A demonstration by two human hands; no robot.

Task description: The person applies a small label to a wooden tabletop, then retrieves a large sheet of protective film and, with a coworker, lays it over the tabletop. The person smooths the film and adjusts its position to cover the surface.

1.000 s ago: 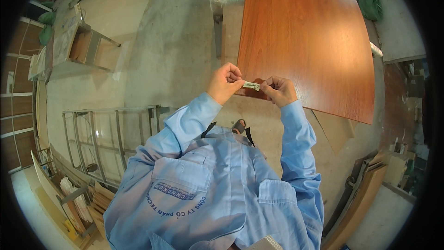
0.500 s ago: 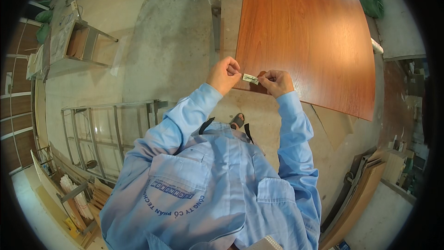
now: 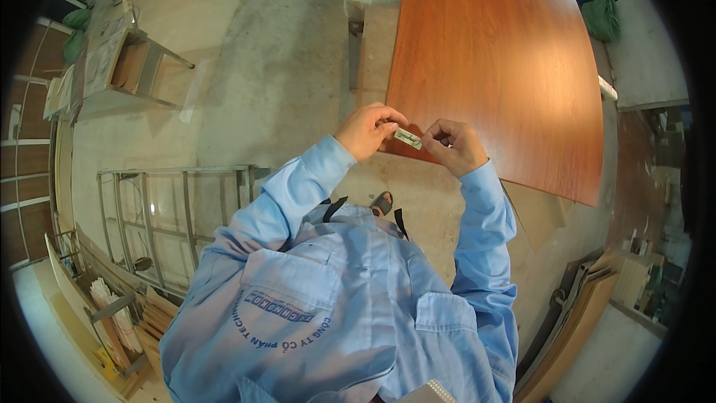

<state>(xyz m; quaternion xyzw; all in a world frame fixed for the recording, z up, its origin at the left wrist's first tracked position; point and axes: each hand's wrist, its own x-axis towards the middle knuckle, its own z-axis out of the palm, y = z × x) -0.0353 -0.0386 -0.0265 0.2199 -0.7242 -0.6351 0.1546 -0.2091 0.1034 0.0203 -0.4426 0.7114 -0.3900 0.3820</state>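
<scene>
Head view: left hand (image 3: 365, 133) now pinches the left end of a small pale label (image 3: 408, 138); half a second ago its fingers stood clear. Label sits between the hands. Right hand (image 3: 457, 148) has fingertips at the right end; grip unconfirmed. Brown panel (image 3: 492, 60) extends beyond, rightward. Judgement: hold is likely shifting leftward.

Wooden board (image 3: 496, 67) cut off at top, label (image 3: 408, 138) writing too small to read, sandal (image 3: 385, 201) partly hidden behind the shirt (image 3: 358, 291)
</scene>
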